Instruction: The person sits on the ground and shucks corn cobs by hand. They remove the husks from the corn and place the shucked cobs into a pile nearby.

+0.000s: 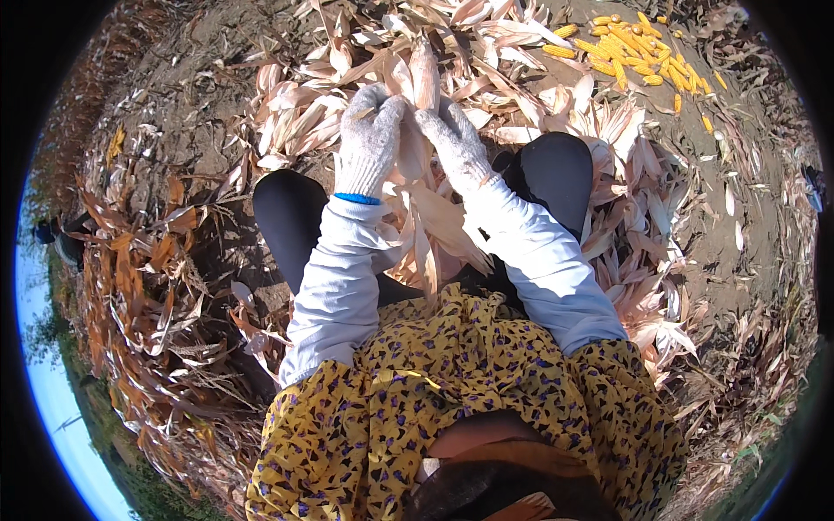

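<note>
My left hand (373, 133), in a whitish knitted glove with a blue cuff edge, grips the dry husk on the left side of an ear of corn (425, 75). The ear stands tip away from me, still wrapped in pale husk at its upper part. On its right side my right hand (456, 138), gloved the same way, holds the ear and husk from below. Loose husk leaves (417, 215) hang from between the hands towards my lap. The kernels of this ear are hidden.
Husked yellow corn cobs (629, 49) lie in a heap at the upper right. Dry husks (296, 124) cover the soil before me and along my right side. Dry corn stalks (150, 280) are piled at my left. Another person (68, 241) shows at the far left edge.
</note>
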A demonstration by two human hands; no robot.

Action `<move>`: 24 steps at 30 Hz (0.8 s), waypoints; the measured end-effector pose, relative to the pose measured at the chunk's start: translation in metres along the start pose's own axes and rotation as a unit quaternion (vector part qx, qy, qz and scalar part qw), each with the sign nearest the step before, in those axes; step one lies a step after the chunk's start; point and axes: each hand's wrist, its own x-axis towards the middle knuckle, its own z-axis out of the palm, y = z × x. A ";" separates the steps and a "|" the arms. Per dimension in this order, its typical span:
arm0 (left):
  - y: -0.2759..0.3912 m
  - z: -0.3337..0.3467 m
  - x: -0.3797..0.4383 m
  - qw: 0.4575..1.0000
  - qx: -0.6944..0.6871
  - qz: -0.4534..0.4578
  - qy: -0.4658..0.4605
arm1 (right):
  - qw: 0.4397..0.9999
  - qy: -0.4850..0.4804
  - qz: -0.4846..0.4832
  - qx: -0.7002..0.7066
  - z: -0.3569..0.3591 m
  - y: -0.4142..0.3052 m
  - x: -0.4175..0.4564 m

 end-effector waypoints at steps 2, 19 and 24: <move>-0.006 0.002 0.004 1.000 -0.011 -0.023 -0.005 | 0.999 0.029 0.023 0.011 -0.004 0.005 0.003; 0.001 0.010 -0.005 0.990 -0.060 -0.109 -0.065 | 0.994 0.102 -0.018 0.045 -0.006 0.004 0.005; 0.007 0.012 -0.017 0.974 -0.220 0.003 -0.057 | 0.940 0.172 0.054 0.288 -0.016 0.011 0.015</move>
